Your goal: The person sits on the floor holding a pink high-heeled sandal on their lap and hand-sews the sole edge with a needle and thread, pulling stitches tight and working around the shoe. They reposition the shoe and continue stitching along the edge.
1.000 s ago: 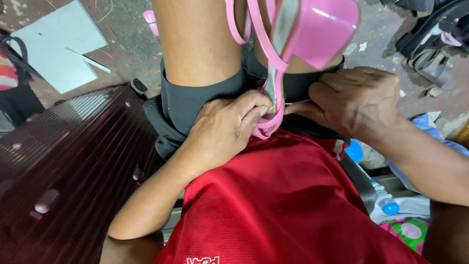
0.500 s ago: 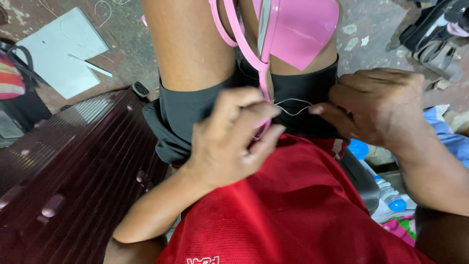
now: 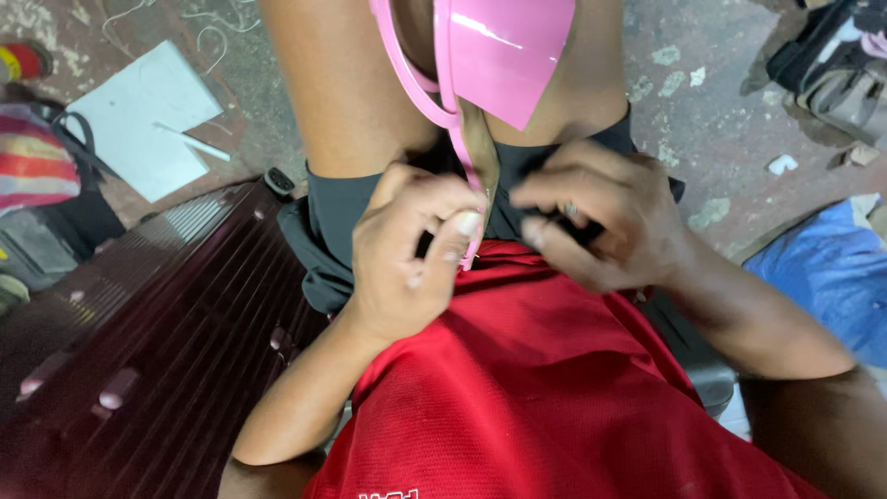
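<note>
Pinching a pink strap (image 3: 467, 199), left hand (image 3: 407, 254) hides its end.

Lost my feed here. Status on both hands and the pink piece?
Left hand pinching pink strap. Right hand closed beside it, contents hidden. Pink shoe piece between knees. Nothing blocking.

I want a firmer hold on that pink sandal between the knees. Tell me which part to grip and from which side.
Grip the thin pink strap just below the glossy pink upper, probably best pinched from the left with the left hand. The strap runs narrow and nearly upright there, open on that side, while the right hand occupies the other side near the tan sole edge.
</note>
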Demonstrator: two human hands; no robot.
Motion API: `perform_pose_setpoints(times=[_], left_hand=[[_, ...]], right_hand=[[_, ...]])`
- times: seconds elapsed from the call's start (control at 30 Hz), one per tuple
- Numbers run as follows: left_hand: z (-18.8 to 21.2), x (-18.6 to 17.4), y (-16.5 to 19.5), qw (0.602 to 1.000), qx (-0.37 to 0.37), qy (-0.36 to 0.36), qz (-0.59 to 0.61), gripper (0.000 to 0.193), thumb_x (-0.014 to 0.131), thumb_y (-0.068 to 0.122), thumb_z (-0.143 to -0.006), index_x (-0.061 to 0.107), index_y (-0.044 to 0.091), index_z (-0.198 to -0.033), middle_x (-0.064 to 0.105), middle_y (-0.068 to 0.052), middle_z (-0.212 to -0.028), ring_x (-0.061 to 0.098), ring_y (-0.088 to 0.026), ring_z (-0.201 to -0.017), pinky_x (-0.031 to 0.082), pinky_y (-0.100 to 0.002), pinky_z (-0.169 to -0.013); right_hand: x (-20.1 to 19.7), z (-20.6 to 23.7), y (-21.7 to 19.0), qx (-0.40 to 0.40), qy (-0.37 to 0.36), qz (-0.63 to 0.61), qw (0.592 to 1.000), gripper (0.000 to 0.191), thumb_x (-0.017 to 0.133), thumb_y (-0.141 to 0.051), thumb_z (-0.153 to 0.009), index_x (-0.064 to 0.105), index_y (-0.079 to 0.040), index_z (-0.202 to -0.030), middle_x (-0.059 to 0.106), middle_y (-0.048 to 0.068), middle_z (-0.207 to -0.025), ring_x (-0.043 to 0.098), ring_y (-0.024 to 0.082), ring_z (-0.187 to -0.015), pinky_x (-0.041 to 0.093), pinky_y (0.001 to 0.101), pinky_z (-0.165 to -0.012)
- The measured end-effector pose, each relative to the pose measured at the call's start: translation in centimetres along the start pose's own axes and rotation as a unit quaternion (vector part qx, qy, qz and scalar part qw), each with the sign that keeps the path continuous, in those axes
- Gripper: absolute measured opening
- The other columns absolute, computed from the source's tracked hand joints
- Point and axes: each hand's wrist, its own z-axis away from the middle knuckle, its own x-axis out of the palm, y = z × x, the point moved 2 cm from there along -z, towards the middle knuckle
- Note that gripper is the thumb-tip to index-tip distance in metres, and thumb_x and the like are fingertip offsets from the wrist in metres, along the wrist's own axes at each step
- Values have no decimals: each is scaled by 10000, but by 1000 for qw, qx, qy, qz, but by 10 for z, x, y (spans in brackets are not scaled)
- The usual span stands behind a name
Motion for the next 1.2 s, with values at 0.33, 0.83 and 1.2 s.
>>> perform_pose_setpoints(times=[0.33,0.83,1.2], left_hand=[[21,-19,-26,945,-97,45,309,382,504,56,-1005,453,-21,-1376,601,-66,-854,592,-116,-765,475,-223,-695],[23,-35,-35,927,-64,-6,369,385,492,57,-1023,513,-10,-1401,619,-64,-866,622,-106,-826,451,-191,-659],[-9,-25,13,994,-34,-78,75,528,576,-77,-982,485,121,-1464,729,-114,-1220,731,-118,-798,627,-257,-740]], right_hand=[[36,-17,-24,-18,74,102,992,205,779,-21,-981,701,-26,-1170,659,87,-1077,713,216,-868,592,315,-747],[29,-12,-27,105,-60,-111,986,152,611,13,-877,534,-55,-990,617,54,-982,578,148,-759,484,311,-649],[4,8,-42,412,-61,-504,757,129,576,-121,-1002,632,-23,-941,476,-31,-677,411,56,-574,317,216,-505]])
